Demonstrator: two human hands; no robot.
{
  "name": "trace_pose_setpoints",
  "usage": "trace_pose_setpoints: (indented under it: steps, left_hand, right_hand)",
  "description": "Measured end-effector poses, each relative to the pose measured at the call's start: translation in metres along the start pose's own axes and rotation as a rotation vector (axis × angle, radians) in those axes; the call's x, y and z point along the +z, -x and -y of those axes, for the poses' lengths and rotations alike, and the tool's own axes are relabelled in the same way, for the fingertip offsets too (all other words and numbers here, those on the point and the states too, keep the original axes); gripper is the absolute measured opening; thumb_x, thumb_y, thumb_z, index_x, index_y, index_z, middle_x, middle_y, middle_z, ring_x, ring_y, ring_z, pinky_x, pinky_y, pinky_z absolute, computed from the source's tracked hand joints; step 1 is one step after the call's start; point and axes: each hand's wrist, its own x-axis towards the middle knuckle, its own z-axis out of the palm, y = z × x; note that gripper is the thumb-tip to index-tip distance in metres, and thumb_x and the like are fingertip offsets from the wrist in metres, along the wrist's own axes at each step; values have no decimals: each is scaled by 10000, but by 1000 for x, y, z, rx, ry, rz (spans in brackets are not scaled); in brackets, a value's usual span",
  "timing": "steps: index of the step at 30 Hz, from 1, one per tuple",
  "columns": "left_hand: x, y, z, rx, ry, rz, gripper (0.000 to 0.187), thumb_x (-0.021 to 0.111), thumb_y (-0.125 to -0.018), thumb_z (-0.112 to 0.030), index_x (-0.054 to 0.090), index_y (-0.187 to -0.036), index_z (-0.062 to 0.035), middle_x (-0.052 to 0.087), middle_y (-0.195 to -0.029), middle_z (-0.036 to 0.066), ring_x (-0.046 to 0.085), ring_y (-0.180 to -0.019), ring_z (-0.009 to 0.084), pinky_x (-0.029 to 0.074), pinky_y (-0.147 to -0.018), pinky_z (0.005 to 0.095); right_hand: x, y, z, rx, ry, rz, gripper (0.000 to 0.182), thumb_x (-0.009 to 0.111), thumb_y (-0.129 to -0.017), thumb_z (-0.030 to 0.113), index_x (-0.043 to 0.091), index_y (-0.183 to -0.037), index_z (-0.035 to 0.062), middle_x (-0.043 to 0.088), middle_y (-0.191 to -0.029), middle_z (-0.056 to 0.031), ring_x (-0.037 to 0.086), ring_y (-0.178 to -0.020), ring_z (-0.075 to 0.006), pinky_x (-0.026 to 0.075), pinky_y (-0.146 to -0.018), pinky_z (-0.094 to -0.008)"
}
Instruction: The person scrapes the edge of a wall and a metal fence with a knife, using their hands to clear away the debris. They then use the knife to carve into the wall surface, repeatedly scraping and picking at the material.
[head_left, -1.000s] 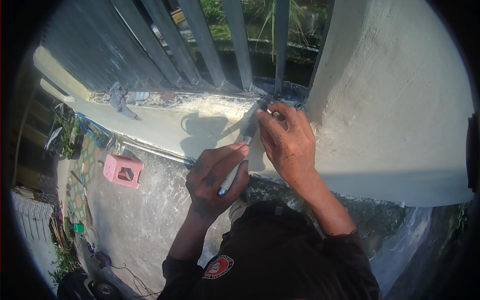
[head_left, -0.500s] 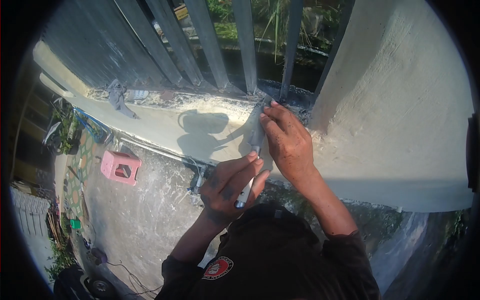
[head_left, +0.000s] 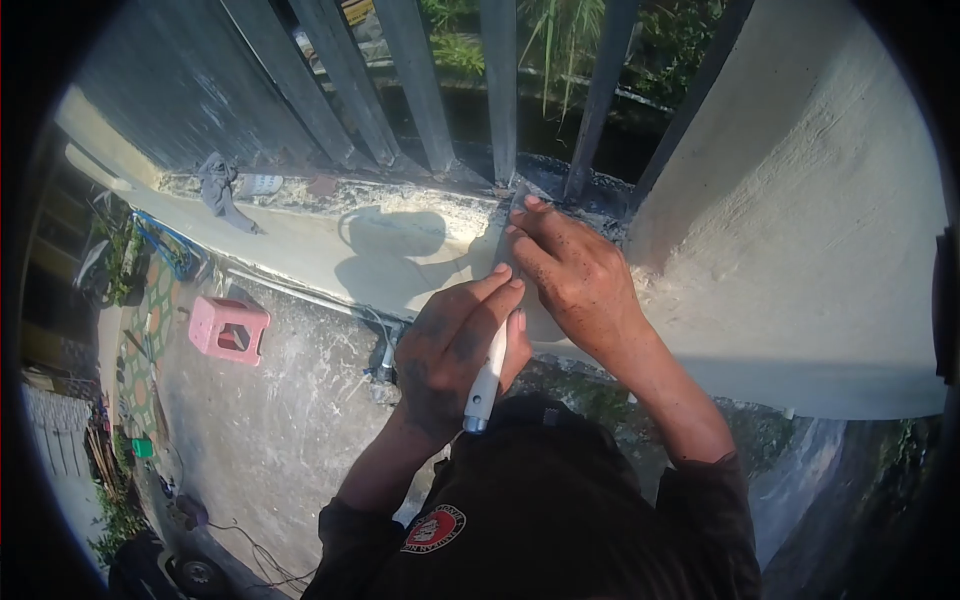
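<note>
Fingers of the left hand (head_left: 455, 345) are curled closed about a white-handled tool (head_left: 485, 385), the thumb along the near side of the handle and the metal butt projecting towards the body. Fingers of the right hand (head_left: 590, 285) are partly bent, tips at the grey blade (head_left: 508, 252); whether they pinch it or merely press on it cannot be told. The tool's far end is near the foot of the metal bars (head_left: 420, 90), at the pale ledge (head_left: 400, 195); its contact there is hidden by the right fingertips.

Change noted over the last second: the tool has swung to point more nearly straight away from the body, the hands have drawn closer together, and less of the blade is exposed. This is judged to give firmer guidance of the blade, at the cost of a poorer view of its edge.

Also noted: a grey cloth (head_left: 220, 190) hangs over the ledge, well left of both hands; a pink stool (head_left: 228, 330) stands on the ground (head_left: 280, 410), untouched.
</note>
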Motion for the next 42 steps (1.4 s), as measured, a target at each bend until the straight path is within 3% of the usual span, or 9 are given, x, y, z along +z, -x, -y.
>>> trace_pose_setpoints:
  steps: [10, 20, 30, 42]
  left_hand:
    - [-2, 0, 0, 32, -9, -25, 291, 777, -827, -29, 762, -1114, 11, 758, -1119, 147, 759, -980, 291, 630, -837, 383]
    - [5, -7, -5, -26, 92, -72, 270, 769, -854, -7, 758, -1124, 11, 759, -1154, 156, 762, -1078, 315, 626, -951, 403]
    - [-3, -11, 3, -133, 193, -78, 260, 782, -855, -5, 771, -1114, 11, 766, -1126, 154, 777, -1058, 299, 639, -921, 393]
    - [1, -10, -4, -14, 123, -111, 273, 799, -813, -4, 748, -1079, 38, 735, -1082, 172, 778, -1016, 329, 656, -884, 376]
  right_hand:
    - [-5, -4, 7, -7, 35, -13, 166, 717, -861, 44, 671, -1019, 64, 664, -1043, -106, 743, -1104, -318, 632, -953, -450]
    - [-11, -6, -2, -44, 93, 46, 182, 728, -857, 57, 665, -1027, 78, 685, -1116, -96, 736, -1161, -308, 635, -956, -435]
    - [-10, -19, -7, -122, 132, 94, 178, 725, -858, 49, 657, -1020, 76, 685, -1101, -80, 758, -1075, -279, 658, -904, -402]
    - [-16, -11, -4, -134, 155, 67, 174, 725, -859, 60, 648, -1014, 80, 683, -1078, -81, 757, -1074, -285, 658, -896, -411]
